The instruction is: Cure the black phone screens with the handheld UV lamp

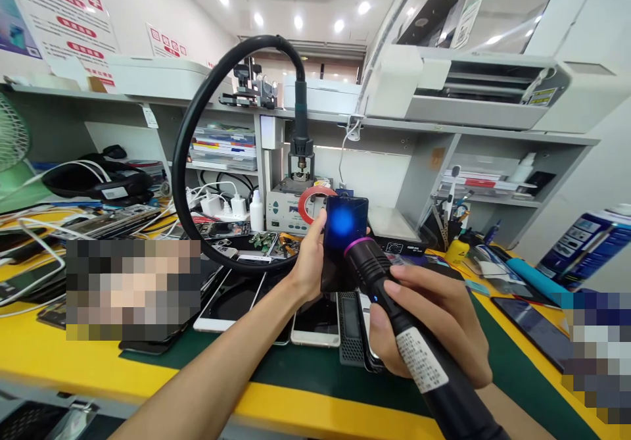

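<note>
My left hand (pixel 309 259) grips a dark phone (pixel 352 213) by its left side and holds it up above the bench. In my right hand (pixel 438 321) is a black flashlight (pixel 377 272) with a purple ring at its head and a white label on its body. The flashlight's head points at the phone, and a round blue glow shows on the phone's dark surface. Part of the phone's lower right is hidden behind the flashlight. Below my hands, white-edged phones (pixel 315 321) lie on the green mat (pixel 296 371).
A black hose (pixel 182 144) loops up on the left to the hot air station (pixel 286 210). Beside it are a red tape roll (pixel 306 206) and a white bottle (pixel 256 211). Cables and devices crowd the left; a blue can (pixel 586 243) stands at right.
</note>
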`<state>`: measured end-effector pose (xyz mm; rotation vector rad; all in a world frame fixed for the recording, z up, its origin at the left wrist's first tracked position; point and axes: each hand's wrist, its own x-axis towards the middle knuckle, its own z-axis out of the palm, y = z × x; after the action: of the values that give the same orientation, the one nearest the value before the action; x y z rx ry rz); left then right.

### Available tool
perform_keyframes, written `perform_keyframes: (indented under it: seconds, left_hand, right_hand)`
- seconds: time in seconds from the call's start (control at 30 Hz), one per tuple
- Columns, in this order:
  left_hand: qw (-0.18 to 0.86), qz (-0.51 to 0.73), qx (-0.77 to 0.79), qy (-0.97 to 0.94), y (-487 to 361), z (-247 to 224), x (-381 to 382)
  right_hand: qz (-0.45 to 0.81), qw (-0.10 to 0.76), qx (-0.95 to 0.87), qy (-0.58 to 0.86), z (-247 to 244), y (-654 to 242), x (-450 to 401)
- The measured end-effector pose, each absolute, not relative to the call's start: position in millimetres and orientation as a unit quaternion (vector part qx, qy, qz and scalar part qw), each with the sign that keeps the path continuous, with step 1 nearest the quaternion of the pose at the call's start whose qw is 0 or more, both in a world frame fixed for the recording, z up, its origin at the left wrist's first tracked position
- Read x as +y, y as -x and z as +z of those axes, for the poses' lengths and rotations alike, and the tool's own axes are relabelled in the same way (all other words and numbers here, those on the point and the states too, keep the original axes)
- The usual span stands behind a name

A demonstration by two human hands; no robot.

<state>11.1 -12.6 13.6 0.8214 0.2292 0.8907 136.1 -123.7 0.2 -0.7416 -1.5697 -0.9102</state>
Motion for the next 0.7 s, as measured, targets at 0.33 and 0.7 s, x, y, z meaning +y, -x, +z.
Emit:
perform_keyframes:
  seconds: [0.33, 0.7]
  left_hand:
    - [0.795, 0.442, 0.112, -0.400, -13.5, 8.1, -7.0]
    - [0.799, 0.433, 0.127, -0.396, -13.3, 9.1, -10.3]
  right_hand:
    - [-0.406, 0.550, -0.662, 0.309, -0.8, -139.9, -119.4]
    - [-0.396, 0.549, -0.664, 0.317, 0.2, -138.9, -123.7]
